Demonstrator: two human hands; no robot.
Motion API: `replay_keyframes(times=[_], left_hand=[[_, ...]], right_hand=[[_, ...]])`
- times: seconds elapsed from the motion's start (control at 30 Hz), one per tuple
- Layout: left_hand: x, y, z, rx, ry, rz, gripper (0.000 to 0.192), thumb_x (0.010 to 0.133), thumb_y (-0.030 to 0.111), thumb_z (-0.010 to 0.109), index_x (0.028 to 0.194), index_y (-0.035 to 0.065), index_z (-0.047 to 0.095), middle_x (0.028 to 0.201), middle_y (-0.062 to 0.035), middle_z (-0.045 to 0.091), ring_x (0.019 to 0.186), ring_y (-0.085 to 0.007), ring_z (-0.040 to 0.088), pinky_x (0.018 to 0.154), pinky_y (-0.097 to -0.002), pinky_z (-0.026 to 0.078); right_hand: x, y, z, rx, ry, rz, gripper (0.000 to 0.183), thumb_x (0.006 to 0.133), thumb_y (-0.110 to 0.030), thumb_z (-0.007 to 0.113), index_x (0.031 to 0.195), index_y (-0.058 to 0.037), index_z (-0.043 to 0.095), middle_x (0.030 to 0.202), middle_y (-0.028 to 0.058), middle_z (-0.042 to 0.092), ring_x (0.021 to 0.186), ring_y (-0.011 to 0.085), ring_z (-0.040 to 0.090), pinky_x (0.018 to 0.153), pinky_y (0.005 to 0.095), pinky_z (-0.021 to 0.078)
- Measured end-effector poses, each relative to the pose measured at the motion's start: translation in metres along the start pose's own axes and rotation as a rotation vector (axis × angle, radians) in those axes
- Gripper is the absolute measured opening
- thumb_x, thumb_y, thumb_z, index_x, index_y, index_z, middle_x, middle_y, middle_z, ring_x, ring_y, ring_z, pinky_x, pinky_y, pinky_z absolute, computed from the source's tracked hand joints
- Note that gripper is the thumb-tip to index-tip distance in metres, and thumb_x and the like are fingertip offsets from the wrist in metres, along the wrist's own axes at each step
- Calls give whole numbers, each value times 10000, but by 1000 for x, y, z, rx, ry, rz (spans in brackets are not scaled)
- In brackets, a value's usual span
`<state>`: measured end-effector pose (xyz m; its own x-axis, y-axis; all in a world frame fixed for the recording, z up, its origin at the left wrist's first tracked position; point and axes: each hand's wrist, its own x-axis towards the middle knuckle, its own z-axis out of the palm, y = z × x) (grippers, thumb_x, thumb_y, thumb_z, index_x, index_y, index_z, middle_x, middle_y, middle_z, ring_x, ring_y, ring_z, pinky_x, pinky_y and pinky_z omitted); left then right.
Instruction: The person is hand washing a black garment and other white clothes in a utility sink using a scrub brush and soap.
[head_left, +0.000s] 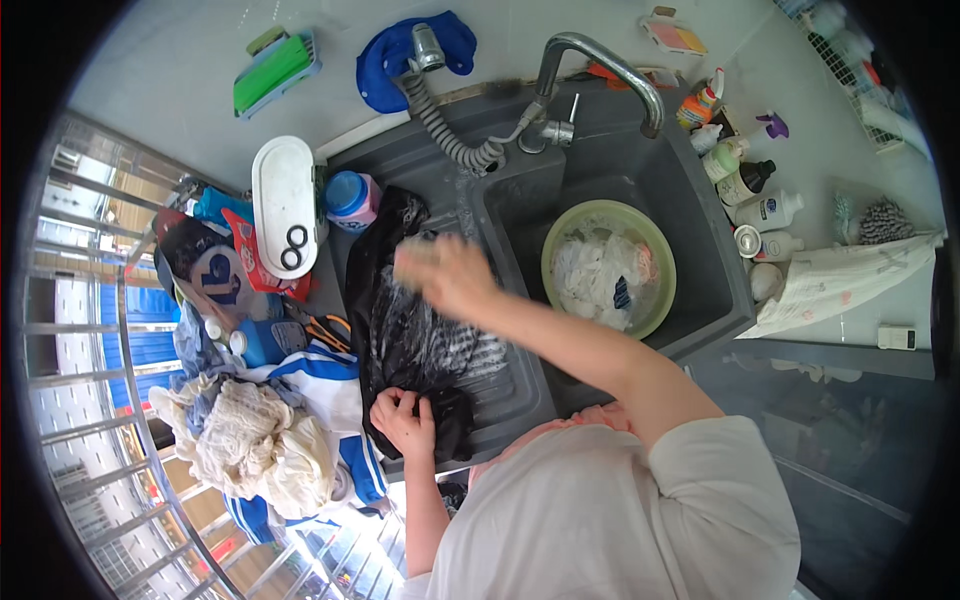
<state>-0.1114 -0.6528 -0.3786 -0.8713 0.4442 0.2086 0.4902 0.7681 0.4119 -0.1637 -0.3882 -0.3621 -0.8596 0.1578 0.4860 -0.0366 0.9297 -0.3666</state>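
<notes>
A wet black garment (397, 322) streaked with white suds lies over the ribbed washboard side (517, 379) of a grey laundry sink. My left hand (406, 424) grips its lower end, fingers curled into the fabric. Over the garment's upper half is my right hand (457, 277), closed around a small pale brown object (411, 264). Motion blur hides whether that object is a brush or a bar of soap. In the basin to the right, a yellow-green tub (667, 289) holds white and pinkish cloth (600, 277) in sudsy water.
A chrome faucet (600, 41) and a coiled sprayer hose (442, 131) stand at the back. Bottles (769, 210) line the right rim. On the left are a blue-lidded tub (349, 196), a white oval container (281, 202), orange-handled scissors (330, 334) and piled laundry (247, 435).
</notes>
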Motion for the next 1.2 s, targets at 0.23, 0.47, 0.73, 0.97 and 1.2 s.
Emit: replay_keyframes(times=[0.23, 0.47, 0.73, 0.97, 1.2], left_hand=[[3, 4, -2, -10, -28, -22, 138, 692, 177, 723, 778, 71, 703, 947, -69, 542, 972, -292, 509, 960, -426, 337], [4, -3, 0, 1, -47, -41, 171, 656, 174, 754, 778, 69, 697, 944, -72, 534, 968, -296, 504, 953, -434, 336], [6, -1, -1, -54, -56, -20, 248, 616, 152, 786, 673, 56, 565, 958, -67, 524, 979, -282, 498, 970, -430, 318], [2, -7, 2, -70, -10, -35, 252, 559, 154, 810, 666, 67, 600, 910, -53, 545, 938, -281, 515, 933, -416, 339], [9, 0, 3, -106, -14, 19, 271, 567, 151, 769, 645, 76, 521, 823, -36, 517, 893, -284, 505, 915, -409, 339]], right_hand=[[-41, 4, -6, -20, -162, 81, 731, 723, -250, 766, 1400, -370, 516, 1035, 89, 549, 930, 265, 540, 718, 405, 429], [-49, -44, -5, 200, -159, -4, 662, 706, -199, 742, 1326, -364, 580, 982, 80, 561, 891, 286, 548, 712, 417, 436], [4, 22, 5, -117, -72, 118, 561, 785, -185, 682, 1322, -323, 596, 984, 68, 569, 946, 261, 527, 771, 401, 403], [-52, -71, 4, 242, -311, -140, 701, 671, -218, 782, 1332, -350, 590, 1011, 70, 570, 928, 257, 548, 739, 405, 420], [29, 34, 25, -171, -18, 53, 507, 784, -191, 662, 1275, -315, 638, 960, 80, 561, 876, 277, 526, 715, 413, 393]])
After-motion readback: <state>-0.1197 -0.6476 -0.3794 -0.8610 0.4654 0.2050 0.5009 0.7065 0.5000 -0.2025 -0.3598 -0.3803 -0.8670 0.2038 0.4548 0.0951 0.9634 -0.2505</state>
